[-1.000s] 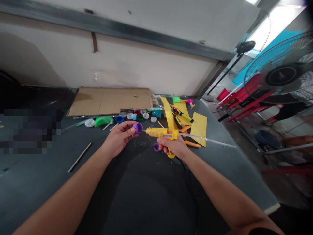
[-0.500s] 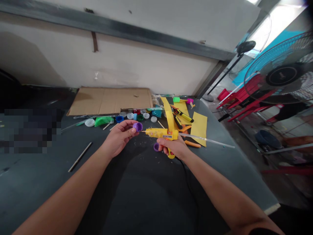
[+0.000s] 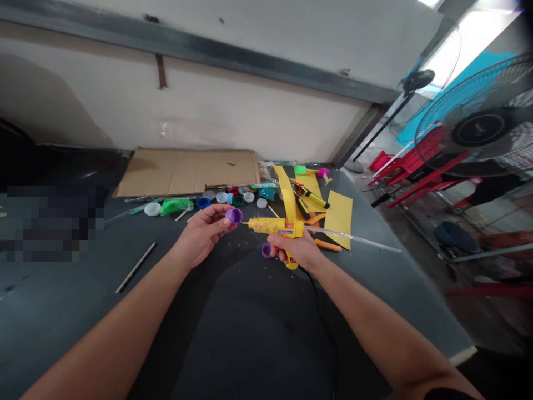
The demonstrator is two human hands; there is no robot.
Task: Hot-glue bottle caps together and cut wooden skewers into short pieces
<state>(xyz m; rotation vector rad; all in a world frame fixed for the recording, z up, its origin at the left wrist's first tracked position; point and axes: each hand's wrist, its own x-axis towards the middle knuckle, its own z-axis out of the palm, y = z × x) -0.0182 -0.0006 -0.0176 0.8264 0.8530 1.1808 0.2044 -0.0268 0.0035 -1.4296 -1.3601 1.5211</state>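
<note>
Between the fingertips of my left hand (image 3: 208, 230) is a purple bottle cap (image 3: 234, 216), its hollow side turned toward the right. My right hand (image 3: 293, 247) grips the handle of a yellow glue gun (image 3: 270, 226), whose nozzle points left at the cap's lower rim. I cannot tell whether the tip touches the cap. A long clear glue stick (image 3: 353, 238) sticks out of the gun's back end. Just left of my right fingers, a second purple cap (image 3: 267, 250) lies on the dark table (image 3: 233, 333).
A cardboard sheet (image 3: 187, 169) lies by the wall, with several bottle caps (image 3: 204, 203) along its front edge. Right of them are yellow sheets (image 3: 339, 216), a yellow-black cutter (image 3: 314, 195) and an orange-handled tool (image 3: 328, 245). A thin grey rod (image 3: 136, 268) lies left. A fan (image 3: 478, 128) stands at right.
Almost nothing differs. Both hands keep their grips, and the cap and glue gun stay nearly in place, with only a very slight shift.
</note>
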